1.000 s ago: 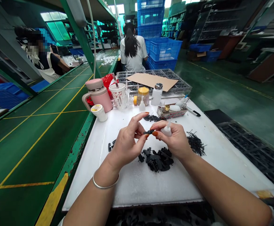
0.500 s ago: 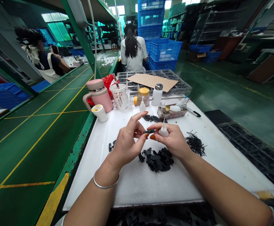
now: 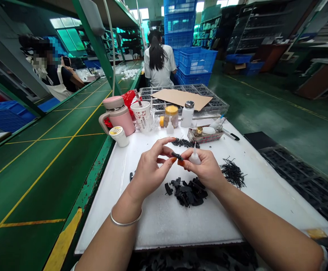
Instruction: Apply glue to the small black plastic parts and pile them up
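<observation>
My left hand [image 3: 149, 171] pinches a small black plastic part [image 3: 176, 155] between thumb and fingers above the white table [image 3: 158, 222]. My right hand [image 3: 206, 169] meets it from the right, its fingertips touching the same part, and it also holds a small white squeeze bottle [image 3: 194, 157] with its nozzle pointing up. Below both hands lies a heap of black plastic parts [image 3: 188, 190]. A bundle of thin black pins [image 3: 232, 172] lies to the right of my right hand, and another small dark pile [image 3: 184, 142] lies just beyond the hands.
At the table's far edge stand a pink mug [image 3: 118, 114], a white cup [image 3: 141, 111], a small white jar [image 3: 119, 135], a yellow-lidded jar [image 3: 171, 114], a white bottle [image 3: 187, 113] and a small box [image 3: 206, 133]. Trays under cardboard [image 3: 182, 96] lie beyond. A green conveyor [image 3: 48, 150] runs left; two people work farther off.
Both hands have shifted slightly left and up together. The squeeze bottle in my right hand now stands more upright, and the black part sits tilted between the fingertips.
</observation>
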A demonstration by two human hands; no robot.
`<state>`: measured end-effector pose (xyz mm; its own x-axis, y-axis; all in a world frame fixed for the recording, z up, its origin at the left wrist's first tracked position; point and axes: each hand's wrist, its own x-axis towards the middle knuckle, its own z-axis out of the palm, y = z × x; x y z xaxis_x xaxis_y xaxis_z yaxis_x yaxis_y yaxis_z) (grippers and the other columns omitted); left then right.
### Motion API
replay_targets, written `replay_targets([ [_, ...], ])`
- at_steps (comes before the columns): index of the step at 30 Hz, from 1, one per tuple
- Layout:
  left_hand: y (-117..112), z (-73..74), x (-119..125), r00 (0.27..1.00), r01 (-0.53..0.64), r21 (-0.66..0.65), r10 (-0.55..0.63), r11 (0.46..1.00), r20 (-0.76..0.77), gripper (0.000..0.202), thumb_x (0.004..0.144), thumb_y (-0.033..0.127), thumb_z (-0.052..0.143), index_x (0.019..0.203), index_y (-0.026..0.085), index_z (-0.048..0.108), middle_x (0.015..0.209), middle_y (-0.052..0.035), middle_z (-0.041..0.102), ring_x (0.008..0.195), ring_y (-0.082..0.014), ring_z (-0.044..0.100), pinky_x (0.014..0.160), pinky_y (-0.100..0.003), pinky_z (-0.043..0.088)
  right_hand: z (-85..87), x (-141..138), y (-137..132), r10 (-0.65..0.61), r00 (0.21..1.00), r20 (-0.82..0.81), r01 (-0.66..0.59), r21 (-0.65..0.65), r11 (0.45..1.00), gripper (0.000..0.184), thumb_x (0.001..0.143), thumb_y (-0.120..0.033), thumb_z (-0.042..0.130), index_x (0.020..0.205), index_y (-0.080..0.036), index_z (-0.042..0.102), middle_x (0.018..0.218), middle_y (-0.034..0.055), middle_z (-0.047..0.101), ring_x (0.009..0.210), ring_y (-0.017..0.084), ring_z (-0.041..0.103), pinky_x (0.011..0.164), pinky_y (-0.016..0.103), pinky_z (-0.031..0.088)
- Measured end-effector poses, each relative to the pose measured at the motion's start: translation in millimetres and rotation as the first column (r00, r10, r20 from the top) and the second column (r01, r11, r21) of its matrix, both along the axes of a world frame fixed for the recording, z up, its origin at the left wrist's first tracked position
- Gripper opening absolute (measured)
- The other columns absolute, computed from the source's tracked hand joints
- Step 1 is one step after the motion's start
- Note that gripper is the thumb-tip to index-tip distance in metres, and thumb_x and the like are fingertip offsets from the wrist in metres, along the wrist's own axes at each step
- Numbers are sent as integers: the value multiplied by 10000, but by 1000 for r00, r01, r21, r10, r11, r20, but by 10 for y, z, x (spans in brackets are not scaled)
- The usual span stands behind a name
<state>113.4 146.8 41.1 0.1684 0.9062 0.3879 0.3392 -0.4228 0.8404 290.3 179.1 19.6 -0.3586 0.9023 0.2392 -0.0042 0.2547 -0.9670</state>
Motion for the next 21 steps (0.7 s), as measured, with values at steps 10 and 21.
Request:
replay_targets([
  [10, 41, -8, -14, 991, 31, 29, -34, 999, 129, 118, 800, 235, 666, 895, 184, 714, 952, -70, 698, 921, -189, 648, 742, -281, 563, -13, -16, -2, 4, 1000, 5, -4, -18, 1000, 218, 728, -340, 739, 728, -140, 651, 627, -9, 561, 566, 99, 484, 522, 229, 387],
  [21, 68, -10, -26, 959, 20, -114, 13, 993, 283, 91, 779, 229, 687, 812, 165, 744, 856, -63, 707, 816, -177, 650, 718, -280, 540, 8, -21, -55, 47, 997, -60, -50, -61, 997, 178, 745, -326, 721, 768, -156, 674, 677, 8, 625, 563, 101, 524, 525, 226, 430],
])
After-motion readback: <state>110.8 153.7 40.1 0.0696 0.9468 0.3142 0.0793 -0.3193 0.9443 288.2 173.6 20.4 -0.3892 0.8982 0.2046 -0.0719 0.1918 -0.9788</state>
